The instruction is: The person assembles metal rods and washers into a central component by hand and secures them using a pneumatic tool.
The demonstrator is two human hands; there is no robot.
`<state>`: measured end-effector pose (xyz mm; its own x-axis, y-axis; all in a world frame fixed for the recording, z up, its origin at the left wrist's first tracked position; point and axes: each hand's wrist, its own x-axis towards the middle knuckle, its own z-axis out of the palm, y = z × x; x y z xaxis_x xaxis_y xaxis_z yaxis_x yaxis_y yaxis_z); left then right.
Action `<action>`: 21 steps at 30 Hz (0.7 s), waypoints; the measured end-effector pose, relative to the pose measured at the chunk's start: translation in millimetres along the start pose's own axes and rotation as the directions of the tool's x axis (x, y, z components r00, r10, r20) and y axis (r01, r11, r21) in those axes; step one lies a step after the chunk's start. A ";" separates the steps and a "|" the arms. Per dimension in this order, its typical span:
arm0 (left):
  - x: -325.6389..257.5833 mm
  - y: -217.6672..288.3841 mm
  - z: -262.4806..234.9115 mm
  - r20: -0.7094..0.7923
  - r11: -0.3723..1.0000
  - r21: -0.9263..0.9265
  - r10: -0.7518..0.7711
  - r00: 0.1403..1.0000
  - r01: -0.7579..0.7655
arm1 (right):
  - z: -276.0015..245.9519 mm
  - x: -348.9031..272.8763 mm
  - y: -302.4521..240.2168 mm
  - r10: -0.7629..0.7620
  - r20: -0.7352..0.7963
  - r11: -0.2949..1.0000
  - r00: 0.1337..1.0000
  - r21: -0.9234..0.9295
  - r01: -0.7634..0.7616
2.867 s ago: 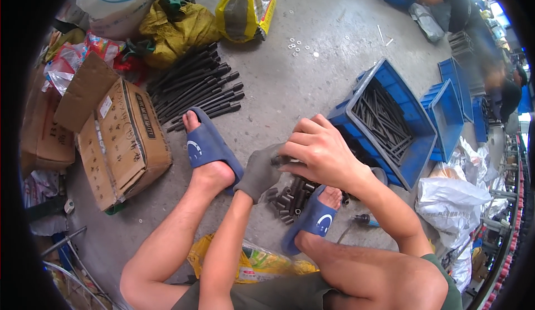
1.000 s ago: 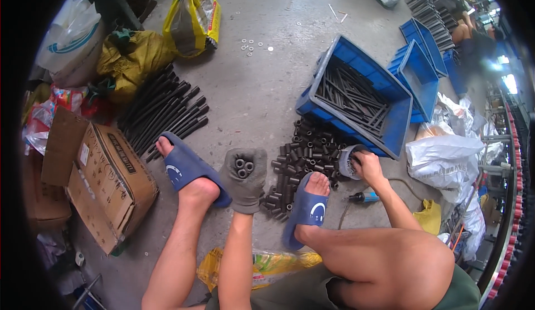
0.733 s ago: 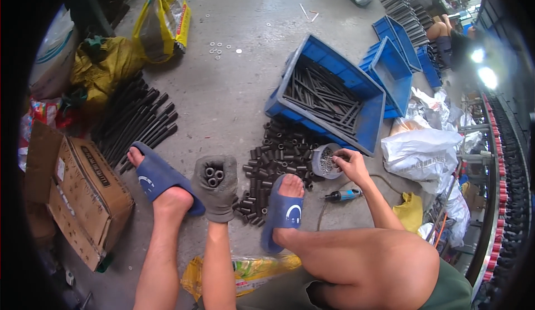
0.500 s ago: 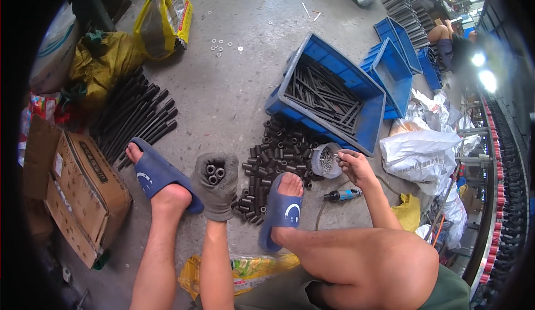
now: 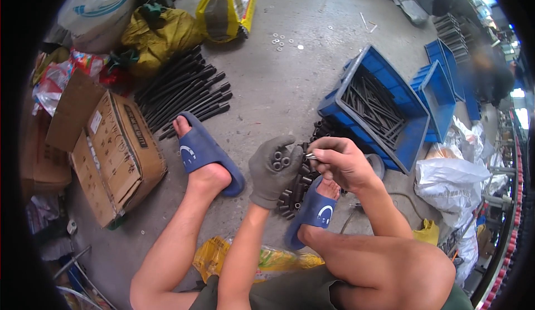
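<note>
My left hand (image 5: 265, 183), in a grey glove, cradles several short black sleeves (image 5: 280, 162) with their open ends facing up; its fingers curl around them. Close beside it on the right, my bare right hand (image 5: 348, 168) pinches a small shiny metal piece (image 5: 311, 156), perhaps a screw, between thumb and forefinger. Beneath both hands lies a pile of short black sleeves (image 5: 290, 198), partly covered by them. Behind my right hand, a white tub (image 5: 377, 166) shows only its edge.
A blue crate (image 5: 413, 134) of dark rods stands at the right, with more blue crates (image 5: 440, 101) beyond. Long black rods (image 5: 184, 95) lie at the left near a cardboard box (image 5: 125, 154). White sacks (image 5: 448, 179) lie far right. My sandalled feet flank the hands.
My right hand has moved left from the tub to beside my left hand, bringing the small metal piece. My left hand is raised over the pile's edge. The view has shifted left.
</note>
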<state>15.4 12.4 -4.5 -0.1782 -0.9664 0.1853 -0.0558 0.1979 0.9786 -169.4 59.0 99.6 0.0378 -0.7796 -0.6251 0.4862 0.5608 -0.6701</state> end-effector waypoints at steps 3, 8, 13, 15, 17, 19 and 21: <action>-4.1 -1.6 -6.7 0.069 0.997 -0.039 -0.061 0.996 0.063 | 24.4 10.3 3.3 -0.012 0.020 0.986 1.000 -0.169 0.015; -2.9 -2.5 -3.7 0.078 0.996 -0.028 -0.082 0.994 0.085 | 39.2 9.5 4.4 -0.049 -0.042 0.948 0.998 -0.315 0.033; -1.5 -1.3 -3.7 0.063 0.997 -0.026 -0.067 0.996 0.069 | 53.9 8.3 0.7 -0.105 -0.071 0.915 0.992 -0.398 0.068; -0.2 2.8 -3.2 0.049 0.999 -0.011 -0.052 0.997 0.053 | 54.1 7.5 -0.8 -0.128 -0.111 0.880 0.986 -0.472 0.061; 3.9 11.3 -3.0 0.065 0.999 -0.038 -0.008 0.998 0.010 | 50.7 8.3 0.6 -0.146 -0.092 0.867 0.985 -0.491 0.082; 5.0 11.1 -0.1 0.048 1.000 -0.020 0.011 0.999 -0.010 | 46.7 8.9 1.5 -0.195 -0.079 0.844 0.978 -0.521 0.126; 4.5 9.3 0.7 0.033 1.000 0.000 0.029 0.999 -0.029 | 45.7 11.6 -2.5 -0.195 -0.069 0.835 0.978 -0.535 0.129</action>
<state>13.4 10.0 5.4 -0.2119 -0.9544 0.2105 -0.0506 0.2259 0.9728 -130.3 35.8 112.3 -0.1181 -0.8531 -0.5081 -0.0558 0.5166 -0.8544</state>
